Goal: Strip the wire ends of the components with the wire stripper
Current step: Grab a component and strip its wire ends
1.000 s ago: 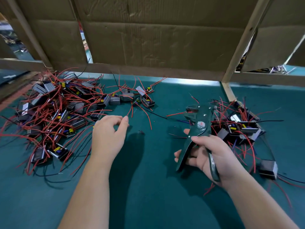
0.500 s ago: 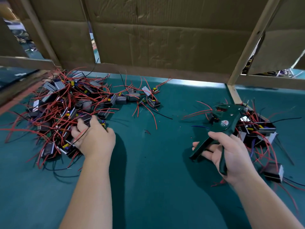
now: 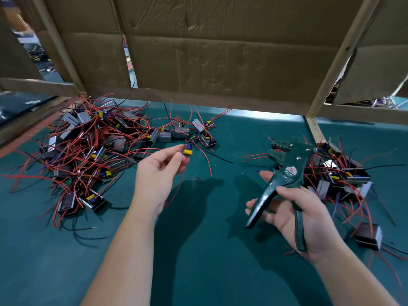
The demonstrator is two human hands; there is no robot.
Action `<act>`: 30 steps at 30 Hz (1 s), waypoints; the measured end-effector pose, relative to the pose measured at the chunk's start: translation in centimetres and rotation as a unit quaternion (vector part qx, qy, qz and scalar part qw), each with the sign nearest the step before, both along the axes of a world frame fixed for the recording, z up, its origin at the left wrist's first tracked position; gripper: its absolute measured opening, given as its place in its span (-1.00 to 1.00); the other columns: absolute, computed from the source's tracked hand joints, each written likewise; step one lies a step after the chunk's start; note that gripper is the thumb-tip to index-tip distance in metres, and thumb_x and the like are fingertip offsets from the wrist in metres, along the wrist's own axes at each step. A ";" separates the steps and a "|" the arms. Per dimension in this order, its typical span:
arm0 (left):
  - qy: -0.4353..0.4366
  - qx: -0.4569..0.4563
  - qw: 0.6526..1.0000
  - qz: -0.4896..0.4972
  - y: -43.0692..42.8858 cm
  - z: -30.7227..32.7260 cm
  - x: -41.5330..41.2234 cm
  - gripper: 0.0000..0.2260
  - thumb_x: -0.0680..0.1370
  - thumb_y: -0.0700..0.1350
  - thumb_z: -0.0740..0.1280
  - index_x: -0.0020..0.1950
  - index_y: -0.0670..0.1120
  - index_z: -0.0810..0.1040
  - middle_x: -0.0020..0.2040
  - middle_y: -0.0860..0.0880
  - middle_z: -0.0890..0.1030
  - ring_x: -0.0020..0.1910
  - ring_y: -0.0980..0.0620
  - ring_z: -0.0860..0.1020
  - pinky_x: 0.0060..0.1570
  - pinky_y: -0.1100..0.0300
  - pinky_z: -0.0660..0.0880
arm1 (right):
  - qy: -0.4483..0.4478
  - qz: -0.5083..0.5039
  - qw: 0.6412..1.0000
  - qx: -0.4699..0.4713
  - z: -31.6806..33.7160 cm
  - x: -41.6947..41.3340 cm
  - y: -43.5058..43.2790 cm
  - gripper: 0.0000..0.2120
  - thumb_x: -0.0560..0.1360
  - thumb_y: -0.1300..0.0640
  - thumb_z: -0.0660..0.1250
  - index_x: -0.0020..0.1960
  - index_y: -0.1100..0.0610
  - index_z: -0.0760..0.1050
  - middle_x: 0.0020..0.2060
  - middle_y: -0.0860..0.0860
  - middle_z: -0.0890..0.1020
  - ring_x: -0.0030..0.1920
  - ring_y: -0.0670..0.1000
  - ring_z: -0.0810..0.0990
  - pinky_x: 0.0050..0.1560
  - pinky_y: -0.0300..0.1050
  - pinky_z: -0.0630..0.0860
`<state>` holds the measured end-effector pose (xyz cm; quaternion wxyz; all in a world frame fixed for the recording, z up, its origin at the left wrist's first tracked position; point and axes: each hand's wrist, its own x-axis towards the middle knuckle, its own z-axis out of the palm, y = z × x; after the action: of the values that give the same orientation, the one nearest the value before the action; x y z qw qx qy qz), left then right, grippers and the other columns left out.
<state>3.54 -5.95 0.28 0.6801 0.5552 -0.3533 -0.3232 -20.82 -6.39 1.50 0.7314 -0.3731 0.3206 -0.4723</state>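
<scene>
A: Anything in the left hand [image 3: 159, 171]?
B: Pinching 1 component [image 3: 187, 151] between thumb and fingers, yellow part showing. Held up off the counter [image 3: 209, 250], just right of the big pile [image 3: 92, 146] of components and red wires.
A: Touching that pile?
B: No, apart from it, hovering near its right edge.
A: And in the right hand [image 3: 309, 219]?
B: Gripping the stripper [image 3: 284, 173], with fingers curled round the 2 dark green handles, spread wide. Head pointing up and away, tilted a bit left, with a round label on its side.
A: Near the component?
B: Well apart, with green counter between the 2 hands. Hard to tell how the jaws stand.
A: Behind the stripper?
B: A smaller pile [image 3: 344, 173] at the right, just beyond the head. 1 lone component [image 3: 368, 236] lying nearer, right of the wrist.
A: Farther back?
B: Cardboard [image 3: 220, 51] sheets on a wooden frame, standing along the counter's far edge.
</scene>
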 end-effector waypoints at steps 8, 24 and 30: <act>0.230 -0.014 0.969 -0.089 0.3 1.0 -1.5 -0.87 0.63 -0.26 0.18 -0.08 -0.11 0.46 -0.18 -0.12 0.71 -0.18 -0.01 0.69 -0.24 0.22 0.61 | -0.019 0.022 0.999 0.016 -0.1 0.2 0.1 -0.42 0.33 0.20 0.23 0.31 0.38 0.35 0.10 0.25 0.57 -0.26 0.30 0.62 -0.22 0.24 0.61; -0.549 0.151 0.822 0.007 -3.6 7.2 2.5 -0.51 0.56 -0.33 0.15 0.46 -0.02 0.27 0.32 -0.20 0.46 0.30 -0.18 0.42 0.27 0.03 0.31 | -0.015 0.042 0.999 0.009 -0.8 0.4 0.2 -0.34 0.19 0.15 0.39 0.26 0.34 0.41 0.00 0.19 0.64 -0.27 0.32 0.62 -0.23 0.24 0.59; -0.606 0.342 0.697 0.175 -0.1 8.2 10.0 -0.66 0.53 -0.17 0.31 0.30 -0.03 0.49 0.24 -0.23 0.51 0.20 -0.31 0.47 0.13 -0.18 0.44 | -0.017 0.041 0.999 0.011 -0.6 0.4 0.2 -0.50 0.31 0.26 0.27 0.25 0.31 0.43 -0.05 0.23 0.62 -0.26 0.34 0.62 -0.24 0.23 0.59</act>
<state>13.59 -6.05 8.45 0.1265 0.8770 -0.4505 0.1091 -20.39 -6.16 0.89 0.7595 -0.3697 0.2981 -0.4445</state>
